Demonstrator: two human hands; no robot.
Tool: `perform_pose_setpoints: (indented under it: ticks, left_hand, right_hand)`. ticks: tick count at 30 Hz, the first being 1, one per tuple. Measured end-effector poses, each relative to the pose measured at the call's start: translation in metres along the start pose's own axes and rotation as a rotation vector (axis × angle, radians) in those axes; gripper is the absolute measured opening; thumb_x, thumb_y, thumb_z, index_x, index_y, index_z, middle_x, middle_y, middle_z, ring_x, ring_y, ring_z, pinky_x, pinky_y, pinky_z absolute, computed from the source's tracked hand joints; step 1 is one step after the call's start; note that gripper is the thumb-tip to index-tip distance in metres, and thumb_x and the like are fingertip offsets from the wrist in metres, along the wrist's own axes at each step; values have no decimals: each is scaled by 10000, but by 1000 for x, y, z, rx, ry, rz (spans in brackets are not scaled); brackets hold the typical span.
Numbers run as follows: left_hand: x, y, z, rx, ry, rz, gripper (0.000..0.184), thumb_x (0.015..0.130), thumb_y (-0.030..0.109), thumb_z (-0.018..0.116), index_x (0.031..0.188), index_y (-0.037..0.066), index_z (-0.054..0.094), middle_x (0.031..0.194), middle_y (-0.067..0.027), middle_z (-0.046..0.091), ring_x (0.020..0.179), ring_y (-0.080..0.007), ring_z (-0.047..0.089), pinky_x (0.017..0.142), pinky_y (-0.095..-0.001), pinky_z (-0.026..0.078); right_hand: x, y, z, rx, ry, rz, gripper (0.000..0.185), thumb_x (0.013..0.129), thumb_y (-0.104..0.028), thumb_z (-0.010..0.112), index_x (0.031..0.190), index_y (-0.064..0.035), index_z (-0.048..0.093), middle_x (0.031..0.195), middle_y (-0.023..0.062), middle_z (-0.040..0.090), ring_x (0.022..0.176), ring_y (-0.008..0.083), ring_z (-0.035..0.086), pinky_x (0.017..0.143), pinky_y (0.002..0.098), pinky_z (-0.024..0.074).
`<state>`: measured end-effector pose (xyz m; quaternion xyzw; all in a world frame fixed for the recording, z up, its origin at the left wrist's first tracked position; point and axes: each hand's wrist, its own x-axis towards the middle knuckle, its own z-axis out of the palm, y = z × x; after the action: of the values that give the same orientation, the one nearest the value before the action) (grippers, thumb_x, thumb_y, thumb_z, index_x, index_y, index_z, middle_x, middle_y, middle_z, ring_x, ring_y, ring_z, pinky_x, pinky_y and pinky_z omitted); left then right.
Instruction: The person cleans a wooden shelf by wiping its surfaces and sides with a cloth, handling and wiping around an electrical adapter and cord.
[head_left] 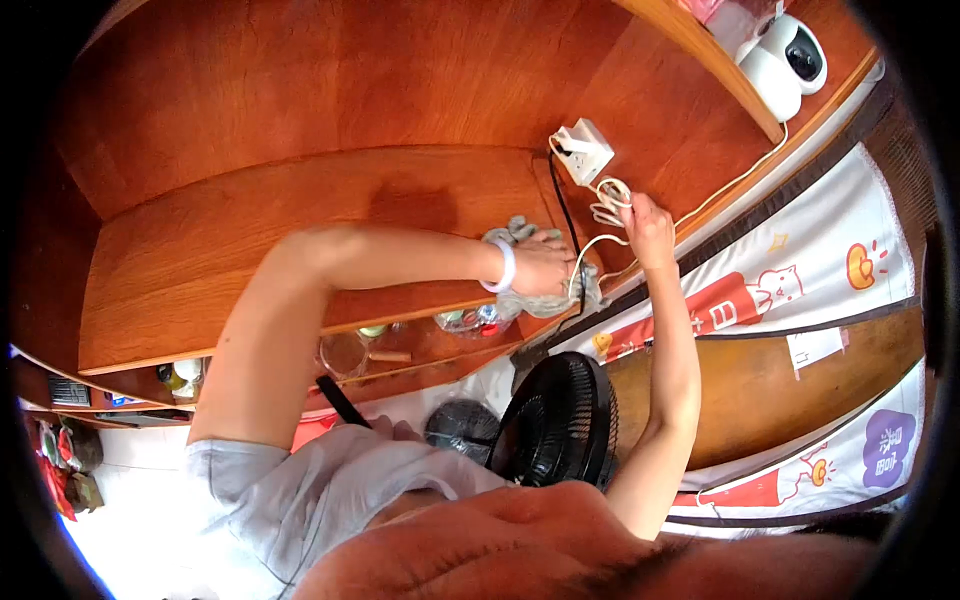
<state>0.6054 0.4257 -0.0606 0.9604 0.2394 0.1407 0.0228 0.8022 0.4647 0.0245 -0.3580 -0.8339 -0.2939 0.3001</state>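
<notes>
My left hand (543,266), with a white band at its wrist, presses down on a bunched grey-green cloth (520,232) at the right end of the wooden shelf (250,210). The cloth sticks out around its fingers. To the right, my right hand (649,225) is raised and closed on a coiled white cable (608,202). The cable runs near a white power socket block (584,152) by the back panel. A black cord (562,195) hangs from the block and passes beside my left hand.
Below the shelf are a black fan (560,420), a glass jar (343,354) and plastic-wrapped items (470,320). A white camera (785,65) stands at the upper right. Printed white curtains (840,230) hang at the right. A lower shelf holds small items at the left.
</notes>
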Motion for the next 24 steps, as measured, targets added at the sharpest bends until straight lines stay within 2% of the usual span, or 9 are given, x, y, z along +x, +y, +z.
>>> perform_pose_setpoints:
  ticks: [2, 4, 12, 15, 17, 18, 20, 22, 24]
  left_hand:
    - [-30, 10, -10, 5, -83, -46, 444, 814, 329, 520, 1117, 7, 487, 1198, -158, 457, 1139, -295, 391, 941, -448, 272]
    - [-61, 21, -9, 126, 91, -125, 485, 802, 315, 539, 1151, -12, 455, 1203, -162, 451, 1153, -286, 384, 951, -442, 271]
    - [-196, 60, -45, 503, 33, -316, 587, 752, 311, 581, 1202, -23, 405, 1232, -159, 448, 1158, -261, 399, 959, -432, 282]
    - [-248, 72, -51, 562, 70, -423, 599, 714, 308, 609, 1183, -20, 432, 1215, -157, 468, 1143, -257, 420, 951, -422, 300]
    - [-285, 84, -61, 626, 111, -472, 633, 664, 304, 653, 1169, -14, 443, 1191, -149, 488, 1097, -262, 464, 918, -402, 344]
    - [-303, 89, -68, 656, 102, -539, 633, 664, 304, 653, 1169, -14, 443, 1191, -149, 488, 1097, -262, 464, 918, -402, 344]
    - [-342, 96, -77, 711, 152, -541, 555, 696, 287, 625, 1139, -14, 479, 1128, -124, 525, 1075, -239, 479, 879, -377, 369]
    - [-389, 98, -79, 731, 152, -656, 557, 721, 338, 632, 1131, -8, 481, 1110, -138, 535, 1075, -254, 485, 898, -391, 375]
    - [-439, 98, -85, 727, 204, -732, 522, 784, 385, 575, 1122, -3, 483, 1094, -150, 546, 1067, -276, 495, 923, -408, 378]
  right_hand:
    - [0, -2, 0, -7, 15, 3, 171, 774, -167, 601, 732, -55, 479, 647, 141, 564, 568, 324, 569, 505, 415, 466]
    - [0, -2, 2, -56, 19, 19, 179, 781, -175, 598, 729, -55, 475, 643, 139, 568, 557, 324, 569, 502, 413, 468]
    - [1, 0, 1, -15, 59, -68, 154, 777, -150, 598, 726, -61, 484, 648, 140, 572, 550, 317, 570, 482, 417, 466]
    - [-3, 2, 0, -26, -41, 6, 109, 808, -160, 558, 814, -60, 514, 709, 146, 588, 623, 331, 578, 559, 429, 466]
    - [-5, 5, -1, -28, -43, -1, 106, 808, -167, 561, 854, -73, 539, 730, 152, 598, 620, 335, 578, 561, 437, 465]
    - [-9, 9, 3, -66, -82, 45, 108, 802, -168, 567, 857, -79, 542, 734, 150, 599, 630, 336, 581, 559, 449, 463]
    - [-10, 15, 9, 6, -14, 9, 106, 805, -161, 560, 872, -81, 543, 732, 175, 589, 643, 362, 572, 540, 463, 452]
    - [-13, 28, 18, -32, -104, 31, 114, 826, -135, 539, 901, -49, 532, 767, 196, 582, 665, 385, 555, 543, 465, 433]
    - [-10, 26, 25, 36, -70, 0, 110, 828, -129, 536, 899, -44, 530, 768, 198, 580, 666, 385, 555, 542, 464, 433]
